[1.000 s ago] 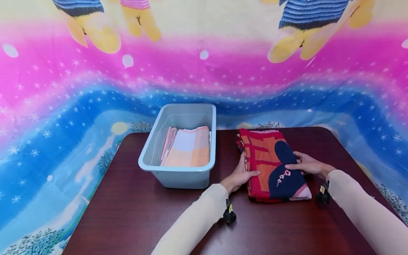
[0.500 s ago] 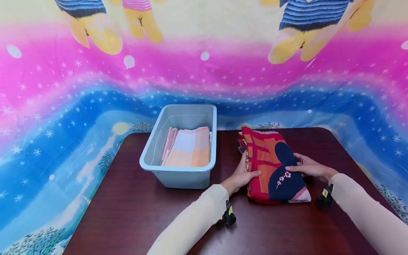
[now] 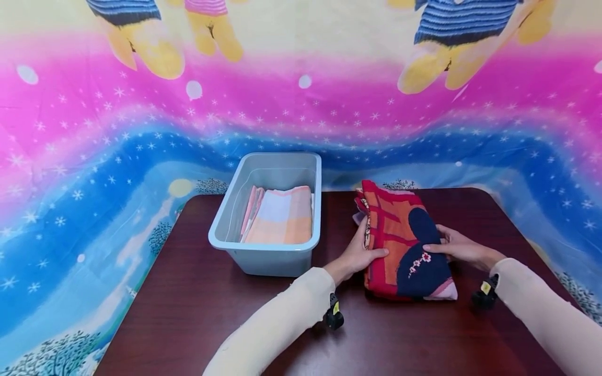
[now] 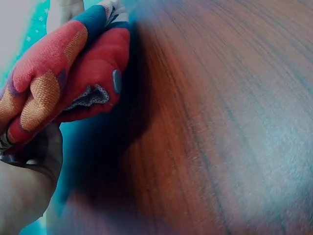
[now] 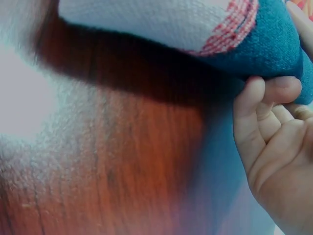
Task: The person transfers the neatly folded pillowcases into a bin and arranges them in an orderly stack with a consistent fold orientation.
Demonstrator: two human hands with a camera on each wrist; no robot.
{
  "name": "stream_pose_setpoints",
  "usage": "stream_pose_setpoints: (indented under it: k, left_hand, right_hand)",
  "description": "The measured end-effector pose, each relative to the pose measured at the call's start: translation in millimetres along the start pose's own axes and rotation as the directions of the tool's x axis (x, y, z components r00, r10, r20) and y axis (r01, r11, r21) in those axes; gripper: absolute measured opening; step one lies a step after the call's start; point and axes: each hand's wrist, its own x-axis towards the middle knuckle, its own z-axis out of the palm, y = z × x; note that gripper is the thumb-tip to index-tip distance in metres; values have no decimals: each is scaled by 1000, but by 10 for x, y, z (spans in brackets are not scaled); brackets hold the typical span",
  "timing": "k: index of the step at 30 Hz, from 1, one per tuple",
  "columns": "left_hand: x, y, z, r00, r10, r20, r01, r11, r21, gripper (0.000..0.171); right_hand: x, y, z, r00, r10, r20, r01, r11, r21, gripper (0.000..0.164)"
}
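A folded knitted garment (image 3: 392, 230), red and orange with a dark blue patch and small flowers, is held at the right of the table. My left hand (image 3: 355, 255) grips its left edge, thumb on top and the other fingers underneath. From the right side, my right hand (image 3: 463, 248) pinches the dark blue part, thumb above. In the left wrist view, a rolled red fold with a grey button-like disc (image 4: 117, 81) hangs over a shadow on the wood. The right wrist view has curled fingers (image 5: 249, 107) beneath the blue fabric, beside a white corner.
Left of the garment stands a grey-blue plastic bin (image 3: 268, 262) holding folded checked cloths (image 3: 287, 216) in pink, white and peach. Both are on a dark reddish wooden table (image 3: 188, 313). A patterned curtain (image 3: 301, 115) hangs close behind the table's back edge.
The garment's left and far edge has risen and tilted up a little, and it has shifted slightly right. Both hands keep their hold. The bin appears a little further right as the view drifts.
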Motion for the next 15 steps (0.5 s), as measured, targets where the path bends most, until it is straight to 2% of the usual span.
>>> stream_pose_setpoints:
  k: [5,15]
  left_hand:
    - [-24,80,-13,1000,1,-18,-1,1000,-17,89]
    - [-88,139,-34,996,-11,-91,1,995,-102,94]
  right_hand:
    - [-62,-96,-12,1000,-18,-7,18,1000,-10,84]
    - [-148,-273,15,999,-47,2,47,999,18,82]
